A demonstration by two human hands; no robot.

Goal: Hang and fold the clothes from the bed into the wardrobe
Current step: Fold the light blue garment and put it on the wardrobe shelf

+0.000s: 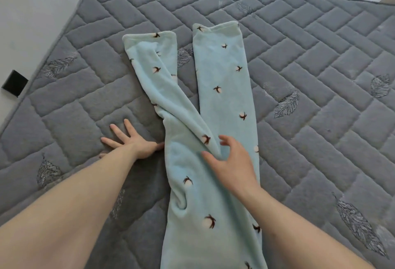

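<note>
1. Two bare forearms reach in from the near edge, one on each side of a pair of pale blue fleece trousers [213,183] printed with small brown-and-white cotton sprigs.
2. Those trousers lie lengthwise on the grey quilted mattress [299,76], waist end running out of view below the wrists, both leg ends far beyond the fingertips.
3. Left hand [128,140] lies flat on the mattress with its fingers spread and straight, gripping nothing; its thumb side is just touching the trousers' left edge.
4. Right hand [230,159] hovers over or rests on the cloth at the point where the two legs cross, fingers loosely bent and parted; whether it is pinching any fabric I cannot tell.
5. Ahead of the right hand, one leg runs straight and flat; the other is twisted, crossing over it under the fingers and angling away towards the far left.
6. Leaf motifs are stitched into the mattress cover on both sides of the arms.
7. Beyond the left hand, past the mattress edge, a small black object [14,84] sits by the pale wall [32,23].
</note>
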